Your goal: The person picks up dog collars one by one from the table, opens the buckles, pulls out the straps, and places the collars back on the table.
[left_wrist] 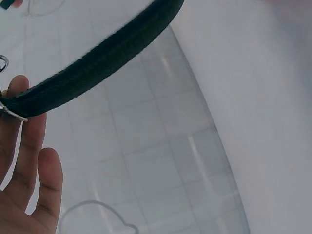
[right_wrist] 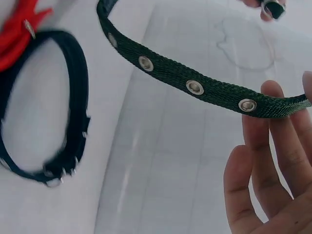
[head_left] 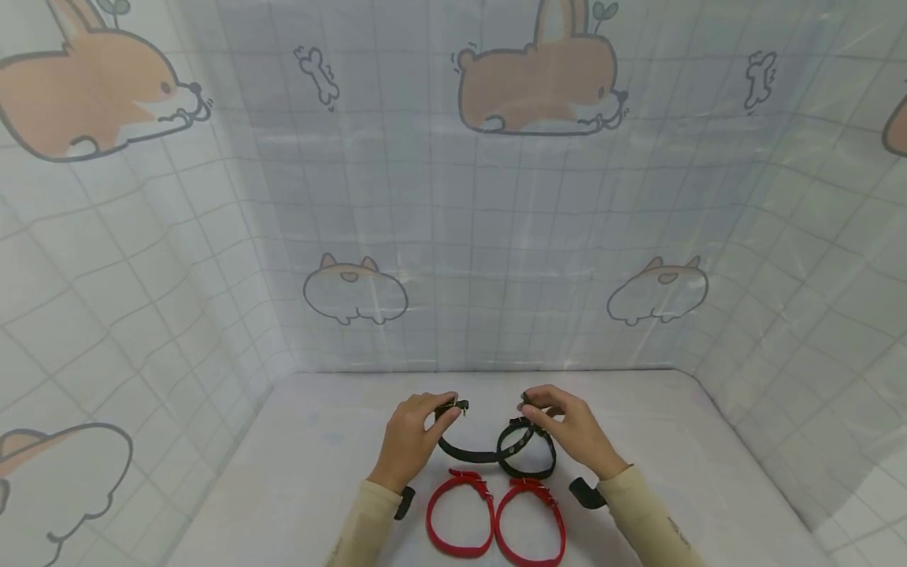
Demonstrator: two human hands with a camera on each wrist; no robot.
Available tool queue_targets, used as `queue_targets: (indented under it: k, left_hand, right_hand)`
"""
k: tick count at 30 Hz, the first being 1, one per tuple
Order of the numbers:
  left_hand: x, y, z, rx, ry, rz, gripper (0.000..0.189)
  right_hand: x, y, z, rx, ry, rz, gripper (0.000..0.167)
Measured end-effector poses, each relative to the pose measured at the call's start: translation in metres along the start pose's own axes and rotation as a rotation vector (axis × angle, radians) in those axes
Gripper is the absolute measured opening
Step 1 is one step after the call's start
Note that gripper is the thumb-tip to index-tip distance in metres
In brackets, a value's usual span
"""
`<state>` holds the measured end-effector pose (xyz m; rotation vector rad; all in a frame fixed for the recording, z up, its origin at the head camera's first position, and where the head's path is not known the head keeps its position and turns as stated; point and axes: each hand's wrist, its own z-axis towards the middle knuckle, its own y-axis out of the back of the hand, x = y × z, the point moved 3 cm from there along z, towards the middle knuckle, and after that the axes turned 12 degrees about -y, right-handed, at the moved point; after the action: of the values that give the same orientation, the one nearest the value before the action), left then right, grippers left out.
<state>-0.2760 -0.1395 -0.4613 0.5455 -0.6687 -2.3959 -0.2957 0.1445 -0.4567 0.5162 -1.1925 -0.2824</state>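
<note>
A dark green collar (head_left: 478, 456) hangs unfastened in a curve between my two hands, above the white surface. My left hand (head_left: 411, 437) pinches its buckle end between thumb and fingers; metal hardware shows there. At the other end my right hand (head_left: 572, 431) pinches the strap tip. In the right wrist view a row of metal eyelets (right_wrist: 195, 87) runs along the strap. Just behind the held strap, near my right hand, lies a second dark collar (head_left: 536, 476), fastened into a loop. The held strap overlaps it in the head view.
Two red collars (head_left: 459, 552) (head_left: 564, 531), both fastened into loops, lie side by side nearer to me. White sheeting (head_left: 453, 339) with a grid and cartoon dogs rises behind and on both sides of the white tabletop (head_left: 298, 472).
</note>
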Motion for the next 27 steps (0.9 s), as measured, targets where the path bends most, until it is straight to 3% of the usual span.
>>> queue_targets:
  k: [9, 17, 23, 27]
  left_hand:
    - [0.047, -0.012, 0.022, 0.058, 0.09, -0.015, 0.036]
    - [0.083, -0.021, 0.043, 0.131, 0.187, -0.048, 0.037]
    - [0.102, -0.036, 0.043, 0.139, 0.213, -0.056, 0.035]
    - [0.108, -0.047, 0.037, 0.187, 0.231, -0.027, 0.035]
  right_hand:
    - [-0.023, 0.032, 0.041, -0.016, -0.081, -0.044, 0.03]
    - [-0.038, 0.038, 0.074, -0.025, -0.1, -0.003, 0.029]
    - [-0.058, 0.029, 0.083, -0.03, -0.109, 0.018, 0.028]
    - [-0.071, 0.026, 0.079, -0.04, -0.147, 0.011, 0.029]
